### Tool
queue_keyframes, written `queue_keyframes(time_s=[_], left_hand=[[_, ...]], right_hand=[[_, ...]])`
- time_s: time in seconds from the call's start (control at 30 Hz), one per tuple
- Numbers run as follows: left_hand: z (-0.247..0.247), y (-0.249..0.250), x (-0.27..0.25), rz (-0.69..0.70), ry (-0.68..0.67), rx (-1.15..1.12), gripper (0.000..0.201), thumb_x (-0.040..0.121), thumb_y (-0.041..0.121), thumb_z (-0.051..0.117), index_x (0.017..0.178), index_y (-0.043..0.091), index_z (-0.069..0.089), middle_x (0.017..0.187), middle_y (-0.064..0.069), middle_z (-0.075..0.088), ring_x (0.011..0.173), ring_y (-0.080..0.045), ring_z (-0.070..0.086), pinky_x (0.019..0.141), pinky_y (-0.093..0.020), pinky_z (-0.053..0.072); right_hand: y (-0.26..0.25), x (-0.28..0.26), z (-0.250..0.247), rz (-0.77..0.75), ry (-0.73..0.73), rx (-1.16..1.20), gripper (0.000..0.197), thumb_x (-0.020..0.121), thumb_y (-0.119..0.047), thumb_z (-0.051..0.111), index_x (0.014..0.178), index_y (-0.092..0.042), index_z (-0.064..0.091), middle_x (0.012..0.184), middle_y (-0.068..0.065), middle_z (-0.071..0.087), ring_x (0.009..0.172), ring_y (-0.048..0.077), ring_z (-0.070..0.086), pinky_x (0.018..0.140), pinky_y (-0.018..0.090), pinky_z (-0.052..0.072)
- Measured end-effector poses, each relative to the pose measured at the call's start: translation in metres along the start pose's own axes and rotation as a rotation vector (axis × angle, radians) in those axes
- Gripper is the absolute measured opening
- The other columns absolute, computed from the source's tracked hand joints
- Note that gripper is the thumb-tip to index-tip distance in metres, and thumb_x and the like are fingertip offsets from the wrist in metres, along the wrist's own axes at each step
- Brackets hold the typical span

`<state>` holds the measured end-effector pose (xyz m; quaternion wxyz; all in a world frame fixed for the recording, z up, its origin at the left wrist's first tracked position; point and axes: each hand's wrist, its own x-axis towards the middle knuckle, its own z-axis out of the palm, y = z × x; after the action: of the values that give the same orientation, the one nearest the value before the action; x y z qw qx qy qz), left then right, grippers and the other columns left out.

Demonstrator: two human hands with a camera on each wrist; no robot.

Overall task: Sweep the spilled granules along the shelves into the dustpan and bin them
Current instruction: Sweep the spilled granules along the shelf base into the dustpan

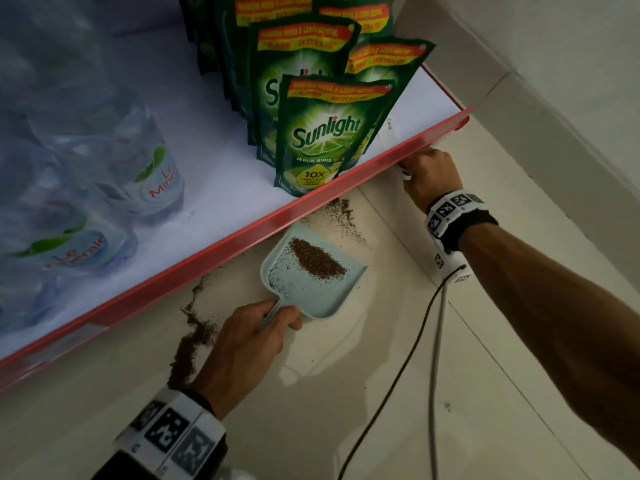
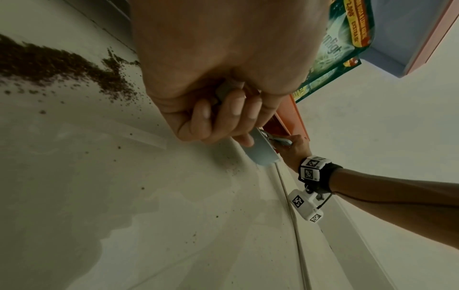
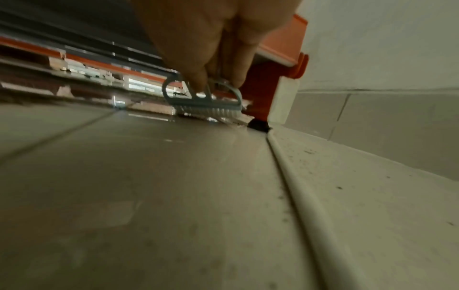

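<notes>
A pale blue dustpan (image 1: 311,282) rests on the tiled floor below the red shelf edge (image 1: 242,233), with a heap of brown granules (image 1: 317,258) inside it. My left hand (image 1: 249,337) grips its handle (image 2: 224,92). More granules lie on the floor left of that hand (image 1: 194,341) and beyond the pan under the shelf (image 1: 341,213). My right hand (image 1: 431,178) pinches a small grey-blue brush (image 3: 202,101) at the shelf's far right end. Its bristles touch the floor beneath the shelf near a red upright (image 3: 258,98).
Green Sunlight pouches (image 1: 318,133) and wrapped water bottles (image 1: 104,174) stand on the white shelf. A white wall (image 1: 554,81) and a floor ridge (image 3: 305,196) close off the right side. Two cables (image 1: 415,358) trail over the tiles below my right forearm.
</notes>
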<state>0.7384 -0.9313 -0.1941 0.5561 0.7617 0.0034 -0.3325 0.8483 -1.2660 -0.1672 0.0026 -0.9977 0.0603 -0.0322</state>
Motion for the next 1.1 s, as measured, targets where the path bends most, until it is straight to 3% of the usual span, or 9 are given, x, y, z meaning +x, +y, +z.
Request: queue_keyframes(time_s=[0.1,0.27,0.37,0.5,0.7,0.8,0.9,1.0,1.1], left_hand=[[-0.001,-0.004,0.002,-0.014,0.000,0.002,0.031,0.077,0.051,0.052,0.073,0.025,0.069,0.040,0.008,0.039,0.038,-0.006,0.033,0.047,-0.026,0.028],[-0.002,-0.003,0.002,-0.025,-0.001,0.011,0.031,0.077,0.051,0.052,0.075,0.024,0.068,0.041,0.008,0.038,0.038,-0.006,0.032,0.047,-0.026,0.027],[-0.001,0.003,-0.001,-0.025,-0.003,0.006,0.031,0.077,0.051,0.052,0.075,0.024,0.068,0.041,0.009,0.038,0.039,-0.007,0.032,0.048,-0.027,0.027],[0.000,0.008,-0.004,-0.020,-0.004,0.007,0.032,0.077,0.051,0.052,0.075,0.023,0.068,0.043,0.009,0.038,0.041,-0.009,0.033,0.049,-0.027,0.027],[0.004,0.007,-0.004,-0.009,-0.019,0.045,0.032,0.095,0.039,0.058,0.072,0.019,0.070,0.043,0.008,0.040,0.040,-0.007,0.034,0.049,-0.026,0.028],[0.008,0.011,-0.002,-0.007,-0.020,0.028,0.030,0.091,0.043,0.059,0.073,0.021,0.070,0.043,0.008,0.041,0.040,-0.007,0.035,0.049,-0.026,0.028],[0.007,0.014,-0.004,-0.003,-0.019,0.012,0.032,0.077,0.052,0.053,0.075,0.025,0.070,0.042,0.009,0.041,0.041,-0.008,0.035,0.049,-0.027,0.029],[0.002,0.012,-0.007,-0.006,-0.008,0.011,0.032,0.076,0.053,0.053,0.074,0.026,0.070,0.042,0.009,0.040,0.040,-0.008,0.035,0.049,-0.026,0.028],[-0.004,0.006,-0.007,-0.005,-0.005,0.021,0.034,0.077,0.053,0.053,0.074,0.025,0.070,0.044,0.009,0.039,0.041,-0.009,0.034,0.048,-0.026,0.028]], right_hand=[[0.006,0.008,0.008,0.096,0.020,-0.049,0.023,0.085,0.005,0.052,0.096,-0.002,0.072,0.100,0.027,0.069,0.087,0.047,0.064,0.073,0.047,0.049],[0.005,-0.001,0.008,0.184,-0.058,-0.067,0.019,0.090,-0.003,0.052,0.101,-0.005,0.067,0.096,0.028,0.066,0.085,0.047,0.063,0.068,0.041,0.043],[-0.011,-0.031,-0.001,0.041,-0.057,0.052,0.027,0.093,-0.010,0.051,0.112,-0.016,0.069,0.088,0.024,0.070,0.077,0.045,0.064,0.065,0.034,0.044],[-0.020,-0.054,-0.018,-0.119,0.040,0.153,0.026,0.095,-0.013,0.051,0.111,-0.018,0.071,0.087,0.015,0.074,0.069,0.039,0.065,0.066,0.042,0.054],[0.000,-0.013,-0.006,0.126,-0.018,-0.028,0.028,0.086,0.002,0.047,0.101,-0.010,0.068,0.100,0.020,0.068,0.086,0.044,0.063,0.067,0.040,0.042],[0.009,-0.011,-0.002,0.211,-0.058,-0.031,0.036,0.089,0.002,0.045,0.114,-0.011,0.067,0.101,0.026,0.067,0.091,0.045,0.063,0.071,0.043,0.046],[-0.003,-0.029,0.002,0.161,-0.104,-0.021,0.033,0.090,-0.003,0.047,0.115,-0.013,0.067,0.093,0.025,0.068,0.084,0.044,0.064,0.066,0.037,0.041],[-0.017,-0.051,-0.005,0.060,-0.020,0.077,0.029,0.088,-0.008,0.050,0.108,-0.015,0.070,0.079,0.021,0.070,0.072,0.043,0.062,0.063,0.036,0.044],[-0.011,-0.040,-0.005,0.131,0.069,0.052,0.029,0.091,-0.011,0.048,0.110,-0.016,0.069,0.086,0.024,0.069,0.077,0.044,0.061,0.067,0.039,0.044]])
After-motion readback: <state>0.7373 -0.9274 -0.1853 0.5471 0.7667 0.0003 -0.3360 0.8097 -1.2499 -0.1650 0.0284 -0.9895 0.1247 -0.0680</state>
